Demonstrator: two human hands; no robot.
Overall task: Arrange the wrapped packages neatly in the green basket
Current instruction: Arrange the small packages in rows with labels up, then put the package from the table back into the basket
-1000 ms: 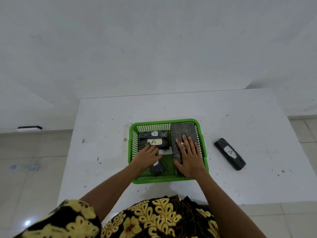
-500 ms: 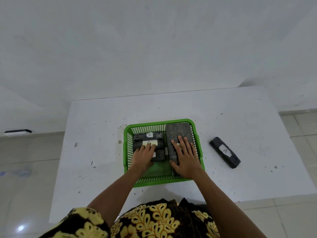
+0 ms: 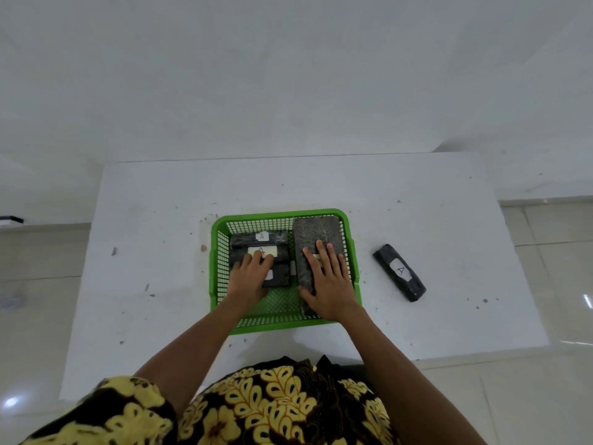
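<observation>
The green basket [image 3: 218, 252] sits mid-table. Along its right side lies a long dark wrapped package [image 3: 316, 231], and my right hand [image 3: 327, 281] rests flat on it, fingers spread. On the left side are three smaller black packages: a back one [image 3: 253, 237] labelled A, a middle one [image 3: 244, 252], and a small near one [image 3: 280, 276]. My left hand [image 3: 250, 277] lies flat across the middle and small ones, partly hiding them. Another black package [image 3: 399, 273] labelled A lies on the table to the right of the basket.
The white table [image 3: 144, 236] carries small dark specks and ends close to my body. A wall stands right behind its far edge. Tiled floor shows on both sides, with a small dark-and-white object [image 3: 9, 220] at the far left.
My left hand has pushed the small package from the basket's front up against the middle package. My right hand has stayed on the long package. The view has shifted a little.
</observation>
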